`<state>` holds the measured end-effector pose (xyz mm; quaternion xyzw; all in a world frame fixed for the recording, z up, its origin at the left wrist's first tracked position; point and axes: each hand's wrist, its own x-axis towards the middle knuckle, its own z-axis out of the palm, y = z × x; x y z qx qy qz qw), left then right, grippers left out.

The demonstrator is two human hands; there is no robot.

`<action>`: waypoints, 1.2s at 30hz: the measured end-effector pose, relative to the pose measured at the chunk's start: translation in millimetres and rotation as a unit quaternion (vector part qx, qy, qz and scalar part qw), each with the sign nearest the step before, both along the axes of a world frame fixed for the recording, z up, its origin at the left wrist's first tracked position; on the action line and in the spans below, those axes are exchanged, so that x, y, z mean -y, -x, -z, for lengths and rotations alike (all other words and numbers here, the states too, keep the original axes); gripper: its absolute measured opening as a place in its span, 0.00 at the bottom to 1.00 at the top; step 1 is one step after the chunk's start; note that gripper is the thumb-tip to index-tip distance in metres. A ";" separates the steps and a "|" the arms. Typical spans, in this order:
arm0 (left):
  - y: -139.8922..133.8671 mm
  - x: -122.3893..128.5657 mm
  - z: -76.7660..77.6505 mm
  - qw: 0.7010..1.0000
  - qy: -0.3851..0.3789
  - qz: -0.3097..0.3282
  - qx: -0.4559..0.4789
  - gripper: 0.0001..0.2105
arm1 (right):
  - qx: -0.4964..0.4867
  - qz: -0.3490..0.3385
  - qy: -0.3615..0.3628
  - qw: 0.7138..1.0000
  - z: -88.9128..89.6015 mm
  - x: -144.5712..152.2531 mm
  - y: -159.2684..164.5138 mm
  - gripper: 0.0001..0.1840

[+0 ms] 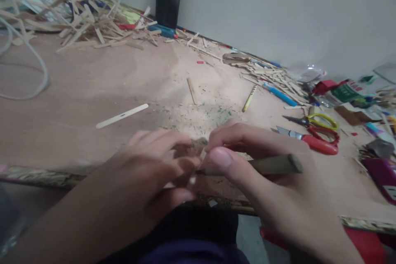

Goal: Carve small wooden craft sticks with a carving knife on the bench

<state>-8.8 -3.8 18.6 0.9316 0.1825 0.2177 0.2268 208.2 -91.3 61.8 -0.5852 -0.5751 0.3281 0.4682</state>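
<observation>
L hand (148, 169), curled, pinches thin pc (192, 180) by desk's (77, 78) near edge; R hand (275, 198) closed on tool (272, 166); light strokes prob. best

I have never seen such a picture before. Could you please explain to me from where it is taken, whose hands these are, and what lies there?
There is no machine here, only one person working bare-handed. A camera worn on that person's head looks forward and down. The right hand holds a tool with a round, dull handle. The left hand is curled close to it, by a small pale piece; blur hides whether that is pinched. On the wooden table lie a loose flat stick, scissors with yellow and red loops, a red-handled cutter and green flecks. Farther back, at left, is a heap of wooden sticks.
</observation>
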 end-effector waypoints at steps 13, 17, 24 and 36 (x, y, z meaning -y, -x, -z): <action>1.9 4.9 5.2 0.995 -0.023 -0.018 -0.091 0.23 | 0.269 -0.022 -0.053 0.961 -8.3 21.1 -44.6 0.23; 1.0 4.3 5.3 0.996 -0.021 -0.013 -0.091 0.21 | 0.309 -0.006 -0.089 0.947 -11.0 24.3 -51.2 0.22; 3.2 5.4 7.1 0.996 -0.033 -0.016 -0.083 0.18 | 0.310 -0.022 -0.090 0.946 -2.9 34.5 -52.7 0.21; 17.9 10.7 31.4 0.993 -0.052 -0.074 -0.076 0.30 | 0.281 0.024 -0.090 0.955 8.8 36.9 -62.8 0.21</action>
